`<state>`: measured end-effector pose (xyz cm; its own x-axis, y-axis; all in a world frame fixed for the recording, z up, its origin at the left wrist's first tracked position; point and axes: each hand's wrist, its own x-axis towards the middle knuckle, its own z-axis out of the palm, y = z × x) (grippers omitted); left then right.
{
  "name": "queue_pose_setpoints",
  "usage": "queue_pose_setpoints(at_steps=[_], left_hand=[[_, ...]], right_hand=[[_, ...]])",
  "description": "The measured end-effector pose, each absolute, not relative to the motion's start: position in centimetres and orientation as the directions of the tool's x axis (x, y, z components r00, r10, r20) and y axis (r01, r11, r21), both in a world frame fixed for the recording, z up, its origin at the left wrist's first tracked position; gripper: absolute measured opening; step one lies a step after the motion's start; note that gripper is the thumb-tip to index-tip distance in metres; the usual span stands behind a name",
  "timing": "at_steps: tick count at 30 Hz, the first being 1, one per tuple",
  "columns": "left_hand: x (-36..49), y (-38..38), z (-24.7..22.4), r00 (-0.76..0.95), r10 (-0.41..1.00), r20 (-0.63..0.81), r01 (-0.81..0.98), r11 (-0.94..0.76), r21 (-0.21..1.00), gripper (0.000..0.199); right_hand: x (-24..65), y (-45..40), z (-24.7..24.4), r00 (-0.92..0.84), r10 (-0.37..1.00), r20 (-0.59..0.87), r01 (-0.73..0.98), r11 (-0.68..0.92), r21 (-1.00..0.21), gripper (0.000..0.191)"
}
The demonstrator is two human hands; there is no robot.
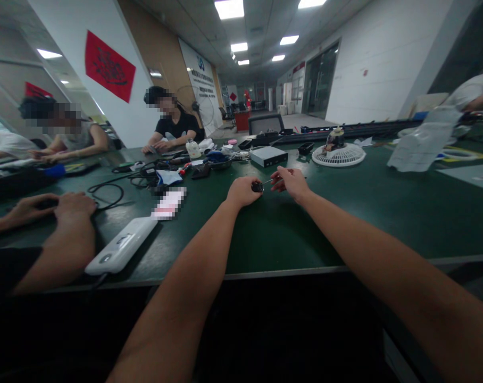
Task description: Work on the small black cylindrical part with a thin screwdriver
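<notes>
Low over the green table, my left hand (pixel 243 192) is closed around a small black round part (pixel 257 186), most of it hidden by the fingers. My right hand (pixel 291 183) is just to its right, fingers bent around a thin screwdriver (pixel 267 181). Its slim metal shaft points left and meets or nearly meets the black part; I cannot tell which. The handle is mostly covered by my fingers. Beyond both hands sits a silver-grey box-shaped drive (pixel 268 156) with a dark front.
A white fan grille (pixel 339 154) with its motor lies at the back right, near a clear plastic bag (pixel 423 141). On the left are a white power bank-like device (pixel 124 246), a phone (pixel 169 204), black cables (pixel 106 196) and a co-worker's hands (pixel 72 205). Other people sit farther back.
</notes>
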<state>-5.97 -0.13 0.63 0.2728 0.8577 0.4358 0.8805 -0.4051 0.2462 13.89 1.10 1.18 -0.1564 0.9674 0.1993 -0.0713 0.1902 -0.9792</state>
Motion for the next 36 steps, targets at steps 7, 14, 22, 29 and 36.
queue_pose_setpoints(at_steps=[7,14,22,29,36], left_hand=[[-6.00,0.00,0.50,0.265,0.866,0.424,0.884,-0.394,0.252,0.035],[-6.07,0.06,0.45,0.277,0.852,0.444,0.878,-0.412,0.243,0.035],[-6.23,0.21,0.49,0.303,0.830,0.468,0.876,-0.436,0.207,0.035],[-5.76,-0.15,0.88,0.353,0.820,0.451,0.910,-0.414,0.039,0.040],[-5.85,-0.34,0.78,0.307,0.817,0.487,0.926,-0.375,0.045,0.039]], right_hand=[[13.99,1.18,1.09,-0.210,0.965,0.156,0.012,0.162,-0.987,0.038],[13.73,1.13,1.03,-0.186,0.955,0.232,-0.003,0.235,-0.972,0.031],[13.77,1.09,0.92,-0.264,0.944,0.196,0.012,0.206,-0.978,0.035],[13.79,1.76,0.47,-0.194,0.924,0.329,0.182,0.363,-0.914,0.034],[14.11,1.57,0.49,-0.132,0.915,0.381,0.115,0.396,-0.911,0.039]])
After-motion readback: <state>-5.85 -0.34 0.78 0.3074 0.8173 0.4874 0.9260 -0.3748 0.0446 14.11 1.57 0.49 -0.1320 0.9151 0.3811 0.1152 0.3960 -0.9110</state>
